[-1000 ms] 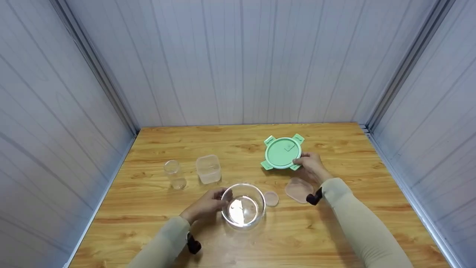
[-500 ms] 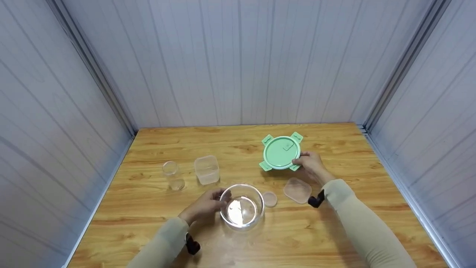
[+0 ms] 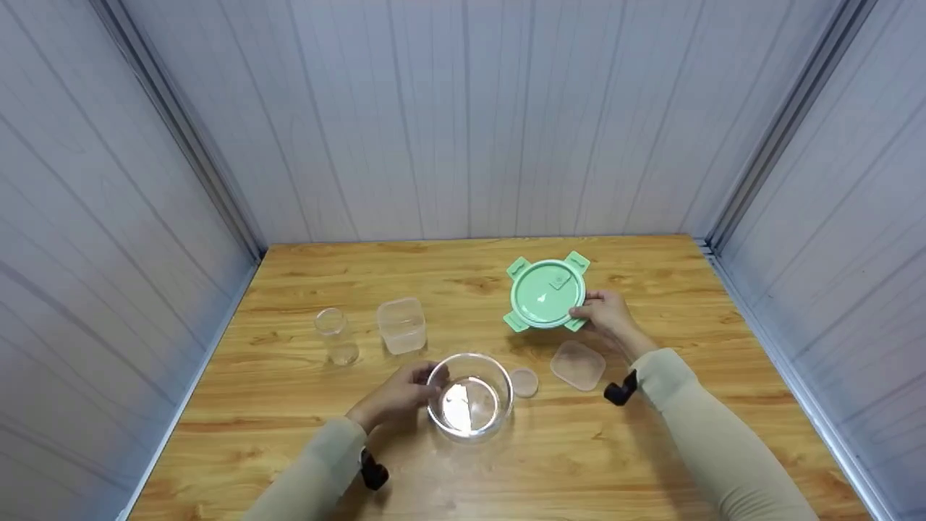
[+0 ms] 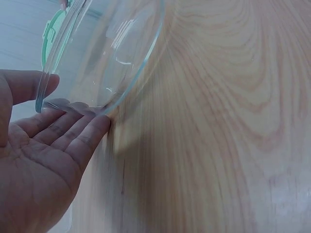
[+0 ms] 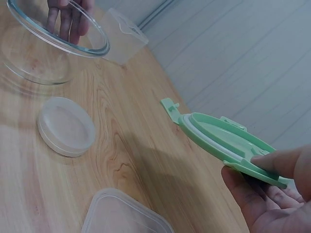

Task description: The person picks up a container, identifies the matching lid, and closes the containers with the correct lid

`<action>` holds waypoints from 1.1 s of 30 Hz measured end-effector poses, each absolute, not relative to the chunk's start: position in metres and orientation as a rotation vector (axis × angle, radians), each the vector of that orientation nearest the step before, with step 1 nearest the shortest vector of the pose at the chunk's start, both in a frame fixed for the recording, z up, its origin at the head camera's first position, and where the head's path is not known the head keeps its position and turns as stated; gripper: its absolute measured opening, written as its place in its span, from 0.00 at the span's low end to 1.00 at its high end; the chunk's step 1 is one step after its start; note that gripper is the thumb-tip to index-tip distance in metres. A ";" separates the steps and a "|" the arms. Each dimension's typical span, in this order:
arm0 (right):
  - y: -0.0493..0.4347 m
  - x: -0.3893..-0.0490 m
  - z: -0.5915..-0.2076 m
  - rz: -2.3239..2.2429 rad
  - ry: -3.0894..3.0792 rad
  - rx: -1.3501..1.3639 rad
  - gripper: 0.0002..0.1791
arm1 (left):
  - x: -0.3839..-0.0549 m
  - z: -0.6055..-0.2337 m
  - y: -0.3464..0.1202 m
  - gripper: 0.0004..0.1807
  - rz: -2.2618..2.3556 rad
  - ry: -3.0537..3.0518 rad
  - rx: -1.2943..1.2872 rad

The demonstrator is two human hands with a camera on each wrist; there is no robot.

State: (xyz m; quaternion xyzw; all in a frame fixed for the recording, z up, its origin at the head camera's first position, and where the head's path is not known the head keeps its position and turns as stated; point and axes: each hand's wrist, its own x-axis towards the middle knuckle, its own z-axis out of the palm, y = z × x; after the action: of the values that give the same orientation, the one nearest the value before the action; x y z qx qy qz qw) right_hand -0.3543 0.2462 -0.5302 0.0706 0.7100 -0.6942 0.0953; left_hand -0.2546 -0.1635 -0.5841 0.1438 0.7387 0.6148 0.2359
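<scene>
Found green lid (image 3: pixel 548 293) pinched in right hand (image 3: pixel 608 315), with thumb on top and fingers beneath, raised above the table (image 3: pixel 521 470) on the far right. Found bowl (image 3: pixel 474 398) gripped at its left wall by left hand (image 3: pixel 398 396), with thumb inside. Noted cap (image 3: pixel 524 382) just right of bowl, square lid (image 3: pixel 578 365) farther right. Logged tub (image 3: pixel 401 325) and jar (image 3: pixel 337 336) standing far left of bowl.

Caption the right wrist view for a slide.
The right hand holds a green lid above the table; the left hand holds a glass bowl.
</scene>
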 end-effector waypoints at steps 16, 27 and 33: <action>0.245 -0.337 -0.521 -2.037 2.126 0.135 0.25 | -0.255 -0.586 -0.162 0.28 1.698 2.046 0.405; 0.248 -0.327 -0.519 -1.990 2.143 0.102 0.28 | -0.261 -0.578 -0.156 0.29 1.683 2.179 0.400; 0.246 -0.324 -0.517 -1.985 2.169 0.053 0.29 | -0.269 -0.568 -0.150 0.27 1.689 2.338 0.456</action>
State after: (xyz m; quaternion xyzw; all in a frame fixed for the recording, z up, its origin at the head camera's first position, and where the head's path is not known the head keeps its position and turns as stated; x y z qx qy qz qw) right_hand -0.3241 0.2464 -0.5170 0.0180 0.7339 -0.6716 0.1004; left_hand -0.2686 -0.1503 -0.5680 0.1551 0.7957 0.5749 0.1104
